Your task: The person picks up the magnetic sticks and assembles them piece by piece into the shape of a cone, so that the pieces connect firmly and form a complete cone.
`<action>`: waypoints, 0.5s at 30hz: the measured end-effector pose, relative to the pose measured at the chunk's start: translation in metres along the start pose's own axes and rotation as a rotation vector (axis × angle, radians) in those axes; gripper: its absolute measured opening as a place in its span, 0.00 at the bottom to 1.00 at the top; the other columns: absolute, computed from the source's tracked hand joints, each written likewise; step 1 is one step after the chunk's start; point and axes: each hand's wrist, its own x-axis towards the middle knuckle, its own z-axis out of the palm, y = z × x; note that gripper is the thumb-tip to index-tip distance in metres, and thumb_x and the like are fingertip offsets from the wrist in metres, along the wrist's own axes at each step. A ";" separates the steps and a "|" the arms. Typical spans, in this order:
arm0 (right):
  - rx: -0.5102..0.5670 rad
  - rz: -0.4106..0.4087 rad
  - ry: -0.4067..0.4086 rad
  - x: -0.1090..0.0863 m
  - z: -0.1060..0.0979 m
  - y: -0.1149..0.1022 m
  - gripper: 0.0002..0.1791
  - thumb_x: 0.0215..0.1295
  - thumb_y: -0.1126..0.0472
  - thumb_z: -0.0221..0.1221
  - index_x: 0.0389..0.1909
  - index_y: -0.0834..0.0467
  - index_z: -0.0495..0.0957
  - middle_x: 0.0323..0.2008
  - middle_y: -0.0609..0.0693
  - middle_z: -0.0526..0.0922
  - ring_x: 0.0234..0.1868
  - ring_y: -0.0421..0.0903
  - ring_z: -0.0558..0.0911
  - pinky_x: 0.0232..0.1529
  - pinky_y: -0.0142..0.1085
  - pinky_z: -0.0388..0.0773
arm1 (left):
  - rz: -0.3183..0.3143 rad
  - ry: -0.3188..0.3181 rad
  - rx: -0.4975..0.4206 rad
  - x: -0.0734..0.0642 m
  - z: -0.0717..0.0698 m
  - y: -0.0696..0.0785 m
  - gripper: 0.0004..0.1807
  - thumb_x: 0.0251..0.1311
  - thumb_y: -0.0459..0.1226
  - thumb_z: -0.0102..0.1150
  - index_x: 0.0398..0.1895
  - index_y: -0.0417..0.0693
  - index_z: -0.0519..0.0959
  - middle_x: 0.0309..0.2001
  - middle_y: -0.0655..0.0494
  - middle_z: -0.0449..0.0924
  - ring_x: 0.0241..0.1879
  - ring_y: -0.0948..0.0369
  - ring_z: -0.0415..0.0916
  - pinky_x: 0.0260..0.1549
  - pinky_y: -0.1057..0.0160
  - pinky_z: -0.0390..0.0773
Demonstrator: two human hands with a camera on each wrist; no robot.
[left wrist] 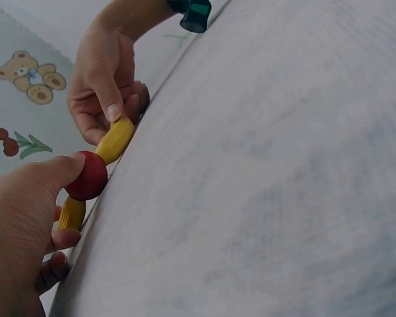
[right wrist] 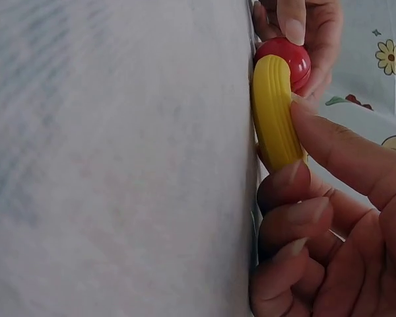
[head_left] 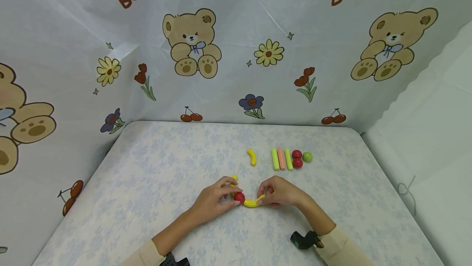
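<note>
My left hand [head_left: 211,203] pinches a glossy red ball [head_left: 239,198] between thumb and forefinger, low on the table. Behind that hand, another yellow toy banana [head_left: 234,177] is partly covered by its fingers; in the left wrist view this banana [left wrist: 72,212] appears beside the ball. With thumb and fingertips, my right hand [head_left: 283,192] grips a small ridged toy banana [head_left: 251,203] by its right end. The free end of this banana meets the red ball, as the right wrist view also shows with the banana [right wrist: 274,112] against the ball [right wrist: 296,61].
A third toy banana [head_left: 252,157] lies farther back. To its right stand in a row a green stick [head_left: 275,159], a pink stick [head_left: 282,159], another green stick [head_left: 289,159], two red balls [head_left: 297,158] and a green ball [head_left: 307,157]. A patterned cloth [head_left: 228,98] hangs behind the table [head_left: 177,151].
</note>
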 end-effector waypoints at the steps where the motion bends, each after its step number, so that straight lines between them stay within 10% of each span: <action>1: -0.003 -0.010 -0.007 0.000 0.000 0.000 0.05 0.60 0.60 0.72 0.33 0.56 0.85 0.14 0.46 0.73 0.15 0.38 0.67 0.18 0.30 0.61 | -0.006 0.001 -0.002 0.000 0.000 0.000 0.18 0.63 0.49 0.70 0.54 0.57 0.86 0.59 0.59 0.75 0.38 0.68 0.76 0.33 0.72 0.76; 15: -0.040 -0.048 -0.044 -0.002 0.002 -0.007 0.05 0.59 0.60 0.73 0.32 0.56 0.87 0.14 0.44 0.72 0.16 0.37 0.65 0.19 0.28 0.58 | -0.064 -0.003 -0.019 -0.001 0.000 0.001 0.16 0.63 0.49 0.70 0.53 0.62 0.86 0.43 0.68 0.74 0.27 0.69 0.65 0.24 0.73 0.68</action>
